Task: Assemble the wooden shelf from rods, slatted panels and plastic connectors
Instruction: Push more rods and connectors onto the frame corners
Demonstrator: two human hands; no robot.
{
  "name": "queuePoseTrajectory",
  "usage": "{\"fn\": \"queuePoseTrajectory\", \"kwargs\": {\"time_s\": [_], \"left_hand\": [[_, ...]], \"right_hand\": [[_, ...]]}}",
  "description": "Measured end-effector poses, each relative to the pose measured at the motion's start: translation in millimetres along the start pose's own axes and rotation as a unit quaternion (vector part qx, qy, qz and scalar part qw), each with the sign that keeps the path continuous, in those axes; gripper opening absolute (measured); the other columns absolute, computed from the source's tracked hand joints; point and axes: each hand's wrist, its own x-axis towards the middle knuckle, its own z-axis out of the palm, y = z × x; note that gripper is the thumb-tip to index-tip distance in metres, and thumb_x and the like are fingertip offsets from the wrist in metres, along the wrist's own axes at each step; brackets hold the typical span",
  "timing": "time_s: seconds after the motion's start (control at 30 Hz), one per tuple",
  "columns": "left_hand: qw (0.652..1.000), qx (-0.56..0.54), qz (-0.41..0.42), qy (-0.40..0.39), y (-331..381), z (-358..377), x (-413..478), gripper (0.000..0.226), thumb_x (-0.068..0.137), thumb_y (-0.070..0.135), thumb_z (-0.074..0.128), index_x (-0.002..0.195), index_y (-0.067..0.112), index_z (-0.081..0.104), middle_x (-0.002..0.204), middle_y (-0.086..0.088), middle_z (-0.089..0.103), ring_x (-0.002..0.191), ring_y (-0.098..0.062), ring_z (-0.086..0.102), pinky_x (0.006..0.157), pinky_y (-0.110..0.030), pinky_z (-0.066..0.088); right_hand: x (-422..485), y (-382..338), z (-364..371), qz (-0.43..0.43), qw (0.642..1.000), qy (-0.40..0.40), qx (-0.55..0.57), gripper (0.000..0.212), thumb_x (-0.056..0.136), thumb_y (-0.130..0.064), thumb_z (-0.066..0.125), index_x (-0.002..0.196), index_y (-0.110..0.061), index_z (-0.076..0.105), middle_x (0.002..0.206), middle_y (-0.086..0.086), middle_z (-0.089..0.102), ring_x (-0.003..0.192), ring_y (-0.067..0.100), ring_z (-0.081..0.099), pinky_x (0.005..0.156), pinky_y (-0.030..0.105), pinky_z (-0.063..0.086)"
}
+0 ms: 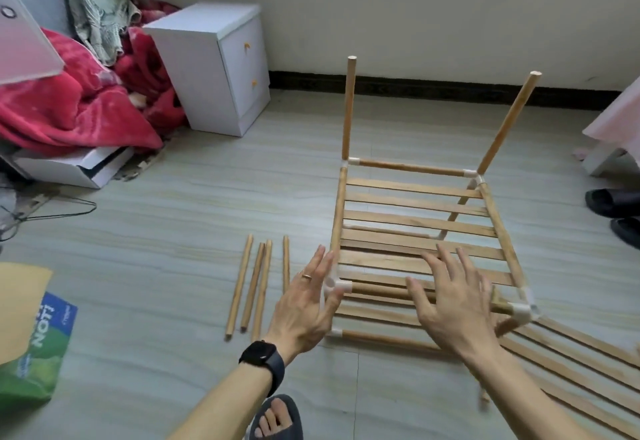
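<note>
Item: partly built light-wood shelf frame (415, 221), standing on the pale grey floor (156, 231) right of centre, near the wall.

- We see a slatted wooden panel held between side rods, with white plastic corner connectors (337, 287) at its 4 corners.
- 2 upright wooden rods (349, 107) rise from the far corners; the right one leans outward.
- 4 loose wooden rods (258, 287) lie side by side just left of the frame.
- A second slatted wooden panel (568, 363) lies flat at the near right.
- Left hand (308, 304): fingers spread, gripping nothing, just beside the near-left connector.
- Right hand (453, 301): fingers splayed, gripping nothing, over the near slats; we cannot tell contact.

Surroundings: a white 2-drawer cabinet (211, 69) stands well left, with open floor between it and the rods. Black slippers (613, 202) sit near the frame's right edge.
</note>
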Motion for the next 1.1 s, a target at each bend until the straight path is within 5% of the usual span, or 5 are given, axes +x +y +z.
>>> {"fn": "queuePoseTrajectory", "kwargs": {"time_s": [0.13, 0.37, 0.67, 0.87, 1.1], "left_hand": [[0.988, 0.006, -0.151, -0.044, -52, 11, -19, 0.070, 0.097, 0.074, 0.022, 0.157, 0.047, -0.002, 0.168, 0.019, -0.005, 0.153, -0.004, 0.008, 0.121, -0.033, 0.020], [0.908, 0.121, -0.364, -0.167, -143, 28, -26, 0.063, 0.101, 0.043, 0.046, 0.156, 0.029, 0.021, 0.157, -0.003, 0.033, 0.139, -0.024, 0.041, 0.104, -0.040, 0.044], [0.925, 0.113, -0.350, -0.098, -156, 78, 23, 0.046, 0.097, 0.052, 0.054, 0.128, 0.018, 0.049, 0.129, -0.004, 0.057, 0.118, -0.027, 0.057, 0.085, -0.038, 0.048], [0.859, 0.084, -0.471, -0.182, -144, 106, 31, 0.034, 0.101, 0.025, 0.046, 0.130, 0.007, 0.044, 0.129, -0.014, 0.062, 0.119, -0.034, 0.060, 0.083, -0.039, 0.046], [0.820, -0.322, -0.457, -0.119, -104, 47, 11, 0.026, 0.106, 0.025, 0.048, 0.112, 0.005, 0.063, 0.102, -0.006, 0.074, 0.073, -0.012, 0.065, 0.064, -0.027, 0.048]], "right_hand": [[45, -62, 20, -0.087, 0.993, -0.077, -0.022, 0.078, 0.086, -0.083, 0.012, 0.156, -0.048, 0.017, 0.170, -0.009, 0.003, 0.156, 0.017, -0.011, 0.123, 0.058, 0.004], [79, -90, 65, -0.099, 0.979, -0.174, -0.030, 0.072, 0.075, -0.092, -0.007, 0.142, -0.068, -0.024, 0.170, -0.010, -0.011, 0.153, 0.016, -0.022, 0.122, 0.058, -0.010], [75, -92, 60, -0.100, 0.975, -0.195, -0.025, 0.069, 0.081, -0.086, 0.002, 0.143, -0.067, -0.020, 0.170, -0.012, -0.007, 0.155, 0.014, -0.017, 0.120, 0.058, -0.013], [68, -92, 61, -0.100, 0.979, -0.176, -0.021, 0.071, 0.081, -0.086, 0.006, 0.146, -0.066, -0.014, 0.170, -0.013, -0.003, 0.155, 0.014, -0.012, 0.121, 0.057, -0.010], [72, -93, 59, -0.099, 0.980, -0.174, -0.021, 0.075, 0.080, -0.087, 0.009, 0.150, -0.062, -0.005, 0.170, -0.012, 0.004, 0.156, 0.015, -0.007, 0.121, 0.059, -0.007]]}}
